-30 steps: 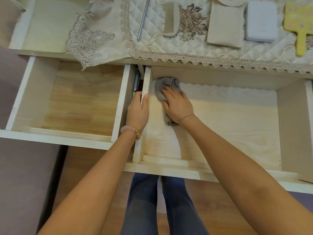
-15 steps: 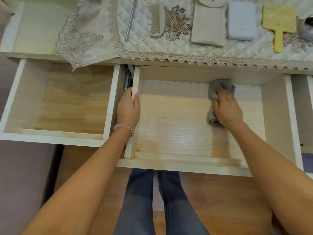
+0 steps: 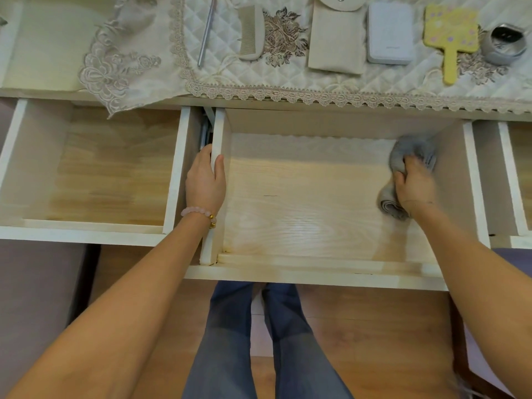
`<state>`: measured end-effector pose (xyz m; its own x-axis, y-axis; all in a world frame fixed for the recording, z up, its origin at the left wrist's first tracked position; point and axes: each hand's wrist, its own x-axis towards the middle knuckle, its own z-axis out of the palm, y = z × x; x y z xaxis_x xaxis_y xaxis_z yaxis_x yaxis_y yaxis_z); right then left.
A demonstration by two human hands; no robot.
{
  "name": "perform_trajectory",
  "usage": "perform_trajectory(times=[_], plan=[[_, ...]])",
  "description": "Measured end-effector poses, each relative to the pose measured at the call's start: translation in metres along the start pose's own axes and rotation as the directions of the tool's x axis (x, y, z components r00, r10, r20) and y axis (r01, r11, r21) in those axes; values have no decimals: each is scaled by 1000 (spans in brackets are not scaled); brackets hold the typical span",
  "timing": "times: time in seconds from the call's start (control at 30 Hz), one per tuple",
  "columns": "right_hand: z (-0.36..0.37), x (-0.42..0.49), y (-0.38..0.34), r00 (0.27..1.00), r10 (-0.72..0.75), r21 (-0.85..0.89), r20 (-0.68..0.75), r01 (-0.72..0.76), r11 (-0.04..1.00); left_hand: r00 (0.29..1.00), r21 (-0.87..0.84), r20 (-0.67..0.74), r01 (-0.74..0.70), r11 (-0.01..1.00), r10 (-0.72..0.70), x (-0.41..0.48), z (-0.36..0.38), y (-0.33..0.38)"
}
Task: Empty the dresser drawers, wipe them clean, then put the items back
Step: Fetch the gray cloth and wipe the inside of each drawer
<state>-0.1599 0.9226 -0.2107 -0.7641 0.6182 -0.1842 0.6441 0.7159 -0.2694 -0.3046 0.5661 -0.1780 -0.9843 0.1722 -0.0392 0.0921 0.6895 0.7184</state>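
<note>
drawers pulled out: 3 (left drawer (image 3: pixel 115 168), middle drawer (image 3: pixel 302 197), right drawer (image 3: pixel 521 174)) | hands: 2 (left hand (image 3: pixel 205 182), right hand (image 3: pixel 414 182)) | grey cloth (image 3: pixel 411 151): 1 | bracelets: 2 (bead bracelet (image 3: pixel 198 211), chain bracelet (image 3: pixel 417 202)) | pen (image 3: pixel 206 31): 1 | comb (image 3: pixel 251 33): 1 | pouch (image 3: pixel 335 38): 1 | white box (image 3: pixel 390 33): 1 | yellow hand mirror (image 3: pixel 450 33): 1 | silver jar (image 3: pixel 503 44): 1 | lace runner (image 3: pixel 259 79): 1

Your left hand (image 3: pixel 205 182) clasps the drawer wall (image 3: pixel 218 131), thumb on its inner face and fingers down the outer side, with the forearm reaching straight forward. Your right hand (image 3: pixel 416 184) lies palm down with the fingers curled into the grey cloth (image 3: pixel 414 148), the arm stretched in from the right.
</note>
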Motion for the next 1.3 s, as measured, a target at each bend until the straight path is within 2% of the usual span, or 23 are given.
perform_trajectory(times=[0.13,0.33,0.4,0.57,0.83,0.97,1.3], plan=[[7,-31,3,998,56,60,-28,-54,997,1000,-9,-6,5,1000,-5,-1,-1,-1],[15,-40,-17,986,164,132,11,-164,978,999,-53,18,28,998,-27,-1,-1,-1],[20,-43,-33,994,108,141,17,-109,984,1000,-44,25,19,999,-18,0,-2,0],[39,-52,-111,987,-152,156,43,144,977,998,-57,61,20,998,-17,1,-4,0],[88,-74,-238,860,-493,127,134,479,869,996,-54,88,-12,998,17,2,-4,-2],[102,-90,-257,861,-479,126,171,463,877,997,-41,78,-21,999,24,2,-4,-2],[92,-90,-201,786,-587,191,194,557,808,994,34,101,-33,999,29,-3,-3,-3]])
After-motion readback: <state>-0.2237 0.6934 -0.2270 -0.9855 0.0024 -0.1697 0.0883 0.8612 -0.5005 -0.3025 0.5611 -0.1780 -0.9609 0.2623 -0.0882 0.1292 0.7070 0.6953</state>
